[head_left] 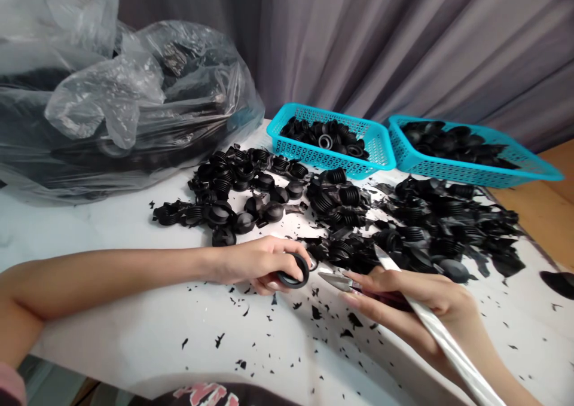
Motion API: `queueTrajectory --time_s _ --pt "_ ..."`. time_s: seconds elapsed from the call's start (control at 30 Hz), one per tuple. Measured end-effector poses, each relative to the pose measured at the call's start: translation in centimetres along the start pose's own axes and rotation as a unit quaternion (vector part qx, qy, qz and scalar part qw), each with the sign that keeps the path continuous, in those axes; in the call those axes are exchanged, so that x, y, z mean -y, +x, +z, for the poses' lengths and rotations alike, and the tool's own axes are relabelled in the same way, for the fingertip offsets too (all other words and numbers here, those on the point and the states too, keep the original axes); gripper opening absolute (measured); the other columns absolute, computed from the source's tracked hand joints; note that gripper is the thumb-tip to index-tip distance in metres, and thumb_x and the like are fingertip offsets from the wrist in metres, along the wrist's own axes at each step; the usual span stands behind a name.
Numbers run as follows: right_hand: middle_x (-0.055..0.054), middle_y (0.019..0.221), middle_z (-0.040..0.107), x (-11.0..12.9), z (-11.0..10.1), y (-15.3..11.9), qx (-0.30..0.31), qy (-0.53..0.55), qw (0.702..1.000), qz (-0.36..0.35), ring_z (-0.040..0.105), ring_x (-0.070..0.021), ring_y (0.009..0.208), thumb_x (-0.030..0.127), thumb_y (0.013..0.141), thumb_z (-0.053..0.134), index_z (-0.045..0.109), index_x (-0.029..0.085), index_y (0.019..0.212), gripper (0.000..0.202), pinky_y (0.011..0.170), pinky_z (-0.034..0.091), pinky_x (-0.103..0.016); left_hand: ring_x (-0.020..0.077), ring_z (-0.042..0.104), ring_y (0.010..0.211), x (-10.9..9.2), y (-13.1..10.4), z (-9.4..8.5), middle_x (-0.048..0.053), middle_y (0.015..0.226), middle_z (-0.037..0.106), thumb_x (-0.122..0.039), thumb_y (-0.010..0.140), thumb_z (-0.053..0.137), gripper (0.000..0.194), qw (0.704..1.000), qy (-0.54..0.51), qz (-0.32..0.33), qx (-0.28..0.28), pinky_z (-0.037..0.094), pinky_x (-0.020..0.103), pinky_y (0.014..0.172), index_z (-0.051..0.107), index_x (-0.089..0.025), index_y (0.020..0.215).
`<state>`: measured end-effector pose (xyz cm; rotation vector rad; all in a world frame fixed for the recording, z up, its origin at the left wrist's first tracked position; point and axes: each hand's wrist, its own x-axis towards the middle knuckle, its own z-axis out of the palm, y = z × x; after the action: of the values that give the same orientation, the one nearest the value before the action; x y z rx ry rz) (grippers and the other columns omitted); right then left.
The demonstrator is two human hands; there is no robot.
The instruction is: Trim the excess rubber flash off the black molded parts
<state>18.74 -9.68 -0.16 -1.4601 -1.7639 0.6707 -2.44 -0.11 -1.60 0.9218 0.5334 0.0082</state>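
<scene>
Head view: black ring in my left hand, pointed metal tool in my right

At the far left, a clear plastic bag (192,104) is bulging with dark contents on the tabletop (134,310). Next, a loose heap of black parts (244,222) is spreading across the middle, many of them ribbed. Below it, my left hand (258,262) is clamping around the black ring (293,271), thumb across its opening. Behind the heap, a blue basket (323,158) is holding more such parts. Dark scraps (316,313) are lying below the ring. My right hand (426,287) is gripping the pointed metal tool (336,281), its tip sitting just beside the ring, apart from it. A long pale strip (448,337) is slanting across that hand; whether I am holding it, I cannot tell. Beyond, a second blue basket (448,170) is holding black pieces.
</scene>
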Motion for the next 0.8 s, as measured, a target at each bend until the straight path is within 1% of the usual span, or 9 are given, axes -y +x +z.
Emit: queueTrajectory --time_s 0.1,0.2,0.27,0.33,0.37,0.47,0.6,0.7,0.8 --pt "-0.002 0.052 0.064 -0.1 0.3 0.0 -0.007 0.027 0.999 0.024 0.051 -0.0138 0.039 0.044 0.072 0.069 0.065 0.019 0.057 0.029 0.039 0.036 -0.025 0.0045 0.021 0.040 0.0 0.1 -0.1 -0.008 0.050 0.033 -0.023 0.077 0.055 0.011 1.000 -0.015 0.002 0.026 0.017 0.012 0.035 0.047 -0.019 0.082" --pt "-0.001 0.050 0.062 0.0 0.7 -0.1 -0.026 0.052 0.998 0.037 0.050 -0.0132 0.039 0.045 0.069 0.071 0.063 0.019 0.056 0.030 0.039 0.035 -0.024 0.0050 0.021 0.042 0.0 0.2 -0.3 -0.007 0.052 0.035 -0.028 0.075 0.055 0.013 0.999 -0.030 -0.002 0.035 0.017 0.013 0.035 0.047 -0.019 0.082" --pt "0.000 0.049 0.061 -0.1 0.8 -0.2 -0.037 0.058 0.997 0.039 0.048 -0.0127 0.039 0.045 0.068 0.072 0.063 0.020 0.056 0.029 0.039 0.035 -0.023 0.0056 0.020 0.041 0.0 0.2 -0.4 -0.006 0.051 0.036 -0.038 0.075 0.051 0.020 0.998 -0.042 0.001 0.045 0.018 0.014 0.034 0.049 -0.018 0.081" --pt "0.001 0.048 0.059 -0.1 0.9 -0.2 -0.041 0.056 0.997 0.040 0.045 -0.0118 0.038 0.046 0.068 0.072 0.062 0.021 0.055 0.030 0.038 0.033 -0.023 0.0071 0.021 0.041 0.1 0.3 -0.6 -0.005 0.049 0.036 -0.048 0.079 0.040 0.033 0.997 -0.053 0.010 0.062 0.019 0.015 0.034 0.052 -0.017 0.081" --pt "0.002 0.046 0.057 -0.2 0.9 -0.2 -0.041 0.052 0.997 0.038 0.043 -0.0114 0.038 0.046 0.067 0.073 0.062 0.021 0.055 0.029 0.037 0.032 -0.023 0.0079 0.022 0.041 0.2 0.3 -0.7 -0.004 0.048 0.037 -0.050 0.081 0.034 0.039 0.996 -0.057 0.016 0.070 0.020 0.016 0.034 0.053 -0.017 0.081" --pt "0.003 0.044 0.053 -0.4 0.9 -0.3 -0.035 0.036 0.998 0.024 0.038 -0.0111 0.037 0.047 0.065 0.074 0.063 0.022 0.056 0.029 0.036 0.028 -0.023 0.0090 0.027 0.041 0.3 0.4 -1.0 -0.002 0.051 0.042 -0.049 0.084 0.026 0.044 0.994 -0.058 0.031 0.092 0.021 0.018 0.034 0.054 -0.015 0.079" --pt "0.001 0.047 0.057 -0.4 0.9 -0.3 -0.028 0.030 0.999 0.026 0.040 -0.0123 0.037 0.050 0.066 0.072 0.065 0.022 0.058 0.030 0.037 0.030 -0.025 0.0091 0.027 0.039 0.3 0.5 -1.1 -0.002 0.050 0.042 -0.048 0.084 0.026 0.045 0.991 -0.061 0.037 0.117 0.018 0.020 0.034 0.055 -0.015 0.077" --pt "0.001 0.045 0.053 0.0 0.9 -0.3 -0.027 0.037 0.998 0.047 0.039 -0.0127 0.039 0.047 0.063 0.075 0.066 0.021 0.058 0.028 0.039 0.030 -0.026 0.0091 0.024 0.039 0.2 0.3 -1.0 -0.003 0.047 0.038 -0.047 0.084 0.029 0.044 0.992 -0.061 0.028 0.105 0.017 0.021 0.036 0.056 -0.014 0.075" --pt "0.002 0.043 0.048 0.3 0.9 -0.3 -0.029 0.069 0.993 0.088 0.036 -0.0127 0.040 0.044 0.060 0.077 0.071 0.021 0.061 0.023 0.039 0.029 -0.027 0.0079 0.025 0.041 0.2 0.0 -0.7 -0.003 0.052 0.041 -0.042 0.083 0.042 0.033 0.996 -0.063 0.018 0.068 0.017 0.020 0.037 0.058 -0.013 0.084"
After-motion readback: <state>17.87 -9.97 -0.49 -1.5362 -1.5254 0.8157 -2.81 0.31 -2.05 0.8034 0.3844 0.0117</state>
